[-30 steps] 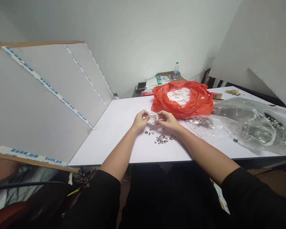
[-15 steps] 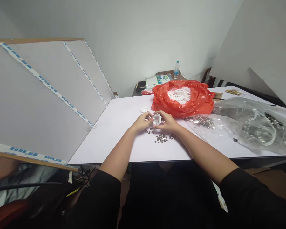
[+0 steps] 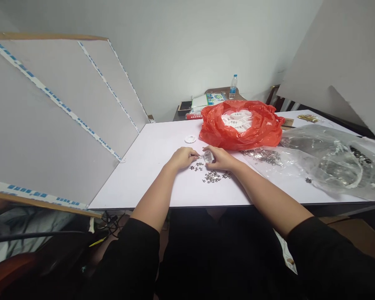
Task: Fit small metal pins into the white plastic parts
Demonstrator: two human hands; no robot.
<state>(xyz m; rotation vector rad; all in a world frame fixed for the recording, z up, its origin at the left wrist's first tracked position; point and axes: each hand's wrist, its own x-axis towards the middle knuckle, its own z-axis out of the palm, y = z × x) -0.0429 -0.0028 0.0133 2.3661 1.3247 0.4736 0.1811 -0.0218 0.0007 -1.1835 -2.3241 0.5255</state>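
Above the white table, my right hand grips a small white plastic housing between thumb and fingers, its hollow side partly in view. My left hand is just left of the housing, fingertips pinched together. Whatever sits in that pinch is too small to make out. Loose small metal clips lie in a pile under my hands, with several more clips scattered near my left fingers. Beyond my left hand a round white plastic piece lies flat.
Behind my hands a red plastic bag holds white plastic parts. On the right lie clear bags of metal pieces. A white partition borders the left side. At the back stands a water bottle.
The white housing has turned in my right hand. My left fingers have come away from it, slightly to the left, and are pinched. The camera view has shifted a little.
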